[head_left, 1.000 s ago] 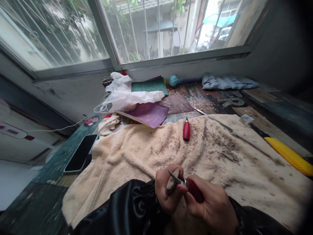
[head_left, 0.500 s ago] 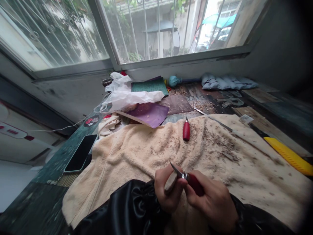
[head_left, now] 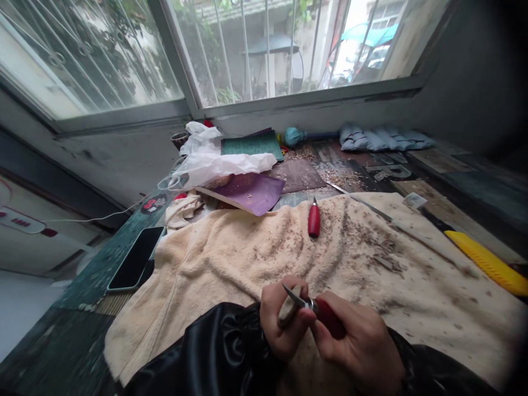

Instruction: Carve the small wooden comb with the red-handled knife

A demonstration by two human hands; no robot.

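The left grip [head_left: 282,319] is curling closed around a small wooden piece [head_left: 287,312], its fingers wrapping the far side and its thumb pressing from the near side, so that part of the piece is showing between them. Just beside it, the right grip [head_left: 357,341] is closing firmly around the red handle of a carving knife [head_left: 330,319]. The blade is slanting out from the right grip over the wooden piece, its point aiming away and to the left; whether the edge is biting into the wood, I cannot tell. The two thumbs are sitting close together under the blade.

Beneath and beyond both grips, a cream towel [head_left: 223,247] is lying rumpled across the tabletop [head_left: 78,275]. Straight ahead of the grips, a second red-handled knife [head_left: 314,220] is resting on the towel, its tip pointing away. Wood shavings [head_left: 385,258] are scattering over the cloth ahead and to the right of the right grip; farther right, a yellow-handled tool [head_left: 487,261] is lying near the towel's edge. Well to the left of the left grip, a phone [head_left: 137,259] is lying with its screen dark. Far beyond the left grip, a purple sheet [head_left: 259,193] is lying partly under a white plastic bag [head_left: 231,166].
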